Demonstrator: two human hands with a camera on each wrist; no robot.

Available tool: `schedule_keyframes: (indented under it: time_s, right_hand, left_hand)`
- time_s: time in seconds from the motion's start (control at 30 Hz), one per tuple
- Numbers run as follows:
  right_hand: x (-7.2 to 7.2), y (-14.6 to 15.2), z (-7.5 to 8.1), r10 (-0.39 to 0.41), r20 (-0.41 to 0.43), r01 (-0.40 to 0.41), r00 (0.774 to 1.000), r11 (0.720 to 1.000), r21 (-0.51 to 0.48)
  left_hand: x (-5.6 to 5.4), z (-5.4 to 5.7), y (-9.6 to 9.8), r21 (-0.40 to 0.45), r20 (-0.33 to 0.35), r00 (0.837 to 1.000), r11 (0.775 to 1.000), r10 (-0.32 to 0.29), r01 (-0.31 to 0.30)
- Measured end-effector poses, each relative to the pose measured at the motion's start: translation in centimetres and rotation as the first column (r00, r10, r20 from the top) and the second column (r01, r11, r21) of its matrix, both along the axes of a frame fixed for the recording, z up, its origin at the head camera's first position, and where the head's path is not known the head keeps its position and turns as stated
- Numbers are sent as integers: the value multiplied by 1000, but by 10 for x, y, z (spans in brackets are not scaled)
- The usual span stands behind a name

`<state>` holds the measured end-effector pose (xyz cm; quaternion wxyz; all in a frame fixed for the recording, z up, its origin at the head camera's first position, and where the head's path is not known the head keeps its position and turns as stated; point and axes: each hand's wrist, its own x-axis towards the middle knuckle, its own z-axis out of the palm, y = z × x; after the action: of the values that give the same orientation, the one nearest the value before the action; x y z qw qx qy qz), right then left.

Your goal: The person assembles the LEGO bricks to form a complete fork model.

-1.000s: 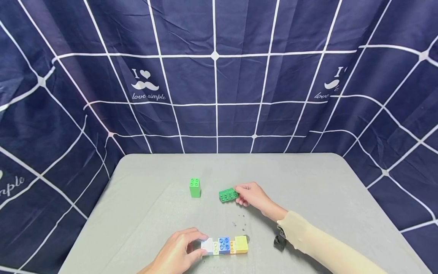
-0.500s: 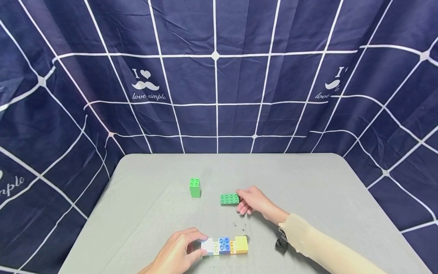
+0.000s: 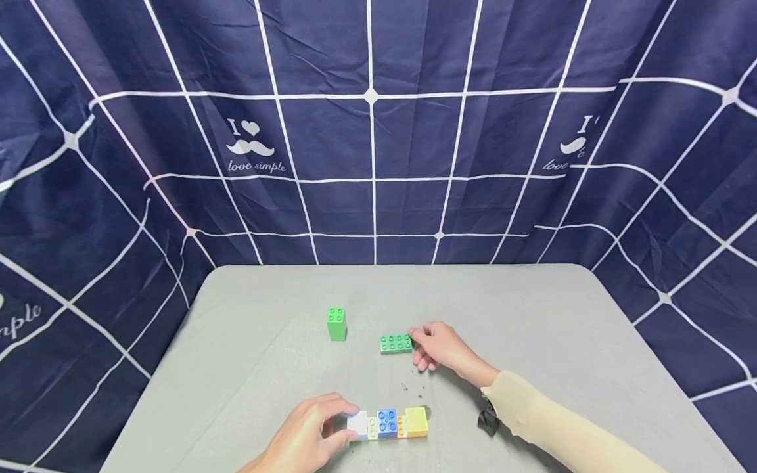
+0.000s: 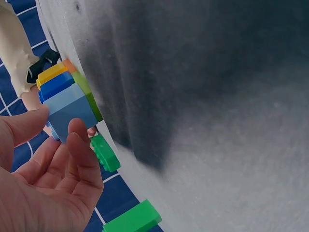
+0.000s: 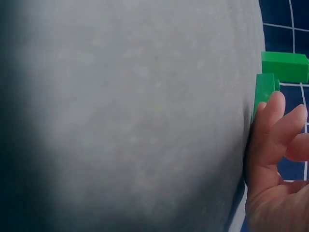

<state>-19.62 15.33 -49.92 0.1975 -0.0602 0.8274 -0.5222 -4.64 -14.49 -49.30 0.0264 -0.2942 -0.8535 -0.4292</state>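
Note:
My left hand (image 3: pixel 307 430) grips the left end of a joined row of toy building bricks (image 3: pixel 387 424), thumb and fingers about its pale blue brick (image 4: pixel 72 113). A blue brick and a yellow brick stand farther along the row, over a lower layer with light green and orange parts. My right hand (image 3: pixel 443 345) has its thumb and index finger at the right end of a flat green brick (image 3: pixel 395 343), which lies studs up on the table; its other fingers are curled beneath. In the right wrist view, fingertips partly cover this green brick (image 5: pixel 264 89).
A tall bright green brick (image 3: pixel 337 324) stands upright left of the flat one. A black strap end (image 3: pixel 488 419) hangs under the right sleeve. Small dark marks dot the grey table (image 3: pixel 266 328). A navy curtain with white lines (image 3: pixel 372 131) encloses the back and sides.
The flat green brick turned from tilted to level and square, the right hand shifting slightly toward the person with it. Over the last half second little moved. The left hand stayed on the brick row.

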Motion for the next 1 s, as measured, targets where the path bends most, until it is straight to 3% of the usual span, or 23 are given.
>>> schedule_keyframes:
  time_s: [0.13, 0.33, 0.63, 0.8, 1.0]
  right_hand:
    - [3, 0, 0, 0, -53, 0, 999, 1000, -6]
    - [6, 2, 1, 109, -178, -103, 978, 994, 41]
    - [4, 3, -1, 155, -214, -148, 964, 988, 51]
    - [6, 3, -1, 139, -226, -127, 964, 990, 69]
    - [15, 6, 3, 52, -269, -16, 962, 991, 136]
  left_hand:
    - [0, 0, 0, -4, 5, 1000, 1000, -2, 2]
    - [-1, 1, 0, 8, 9, 1000, 1000, -6, 6]
    - [-2, 1, 1, 22, 37, 999, 1000, -15, 14]
    - [-3, -1, 0, 35, 72, 997, 999, -23, 21]
    - [-2, -5, 0, 9, 85, 996, 1000, -21, 21]
